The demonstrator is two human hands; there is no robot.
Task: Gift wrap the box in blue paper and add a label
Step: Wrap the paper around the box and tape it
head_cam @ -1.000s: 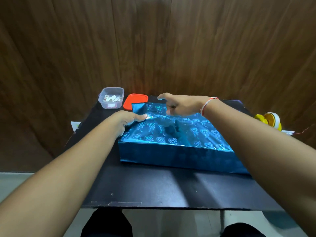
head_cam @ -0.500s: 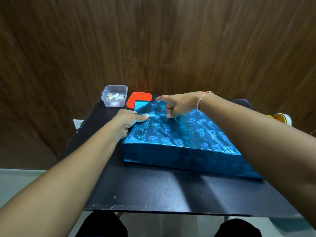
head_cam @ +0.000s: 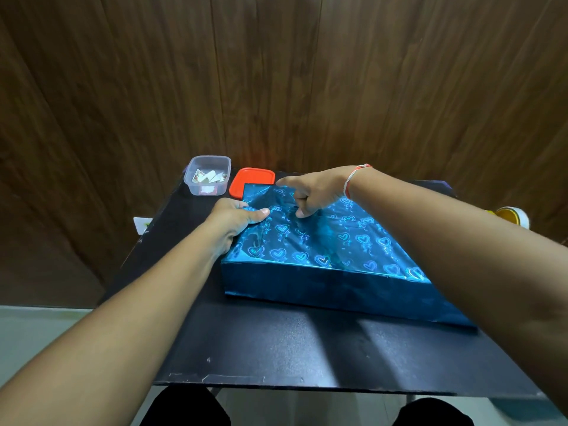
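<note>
A flat box (head_cam: 325, 272) wrapped in shiny blue paper with heart prints lies on the black table (head_cam: 307, 342). At the box's left end, my left hand (head_cam: 235, 221) grips the paper, thumb lying on top and fingers hidden down the side. My right hand (head_cam: 316, 190) rests on the far left part of the top. Its index finger points left along the far edge, its thumb tip presses the paper, and its other fingers are tucked under. A loose corner of the blue paper (head_cam: 256, 193) sticks up by the far left corner.
A clear plastic tub (head_cam: 206, 176) with white paper pieces stands at the table's far left, its red lid (head_cam: 256, 178) beside it. A yellow tape roll (head_cam: 512, 217) sits off the right edge. A wooden wall rises behind the table. My knees show below the front edge.
My left thumb has slid further onto the top of the box. My right hand has shifted a little toward the far left corner, index finger still stretched out.
</note>
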